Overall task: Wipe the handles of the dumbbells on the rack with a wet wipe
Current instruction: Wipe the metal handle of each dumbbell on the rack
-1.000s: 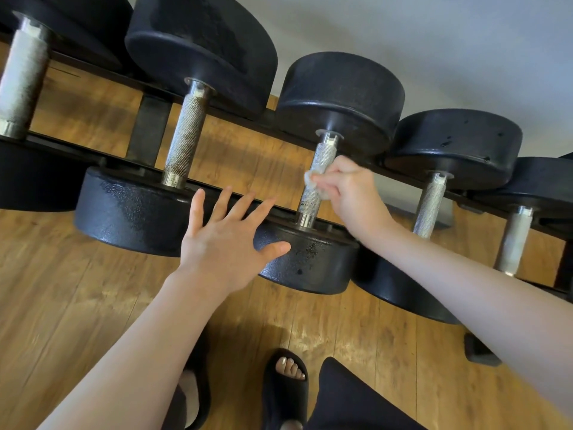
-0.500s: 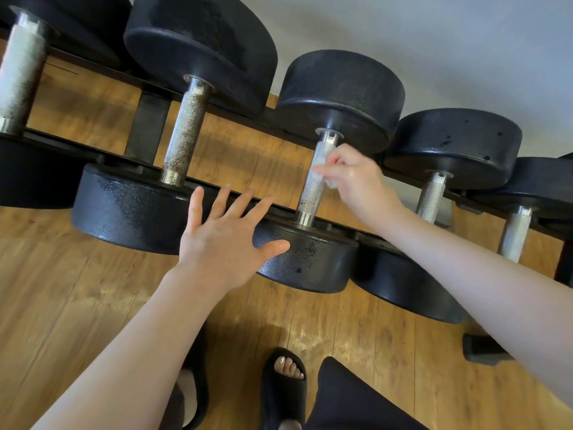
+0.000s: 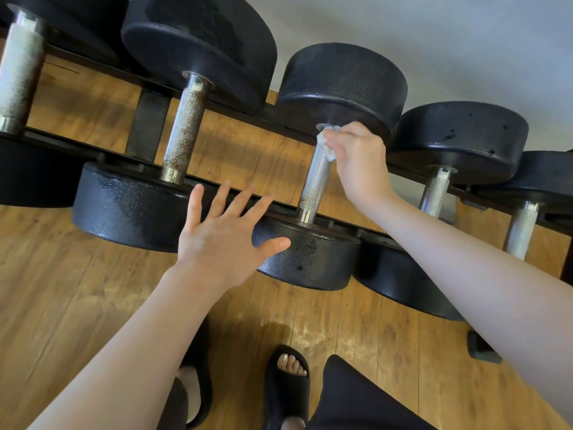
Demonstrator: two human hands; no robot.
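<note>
1. Since the earlier frame, our right hand (image 3: 356, 156) has slid the wipe (image 3: 327, 144) up the handle (image 3: 316, 181), pinching it near the far weight.
2. Our left hand (image 3: 223, 240) rests spread wide on the near weight (image 3: 310, 259).

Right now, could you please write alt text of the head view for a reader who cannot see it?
The right hand presses a white wet wipe on the far end of a dumbbell handle on the rack. The left hand, fingers spread, rests on that dumbbell's near weight. More dumbbells lie on both sides.
</note>
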